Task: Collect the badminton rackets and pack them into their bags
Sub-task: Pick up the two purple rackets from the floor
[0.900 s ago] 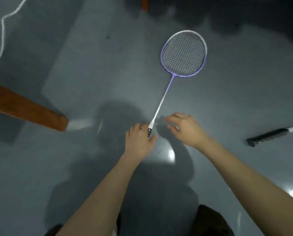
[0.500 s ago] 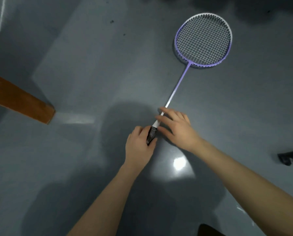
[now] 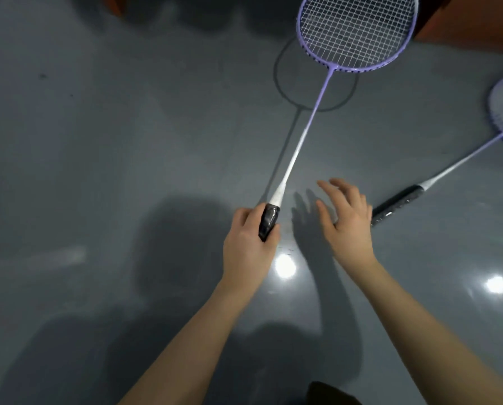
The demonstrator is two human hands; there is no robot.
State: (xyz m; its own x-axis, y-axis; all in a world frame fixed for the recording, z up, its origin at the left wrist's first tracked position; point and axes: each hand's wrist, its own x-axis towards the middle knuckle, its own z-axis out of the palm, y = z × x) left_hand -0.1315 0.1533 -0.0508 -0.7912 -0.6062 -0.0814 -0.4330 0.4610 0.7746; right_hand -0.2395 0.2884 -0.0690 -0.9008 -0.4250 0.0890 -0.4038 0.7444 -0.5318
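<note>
Fingers [image 3: 244,220] of our left hand [image 3: 249,249] curl around the black grip of the first racket [image 3: 311,121], thumb laid along the handle's right side. We hold this racket off the grey floor [image 3: 127,141]; its white-to-purple shaft runs up and to the right, and its purple strung head sits at the far edge of the view, partly cut off at the top. Its shadow, a thin ring and line, falls on the floor just left of the shaft.

Our right hand [image 3: 349,226] hovers just right of the held grip with its fingers spread and loosely bent, holding nothing. We see its shadow on the floor between the 2 hands.

The second racket [image 3: 437,182] lies flat on the floor to the right, its black grip end just beside our right hand's far edge, its shaft angling away to a purple head cut off by the right border.

Brown wooden furniture [image 3: 472,21] shows at the far right corner. 2 bright light reflections [image 3: 285,266] shine on the floor near our wrists.
</note>
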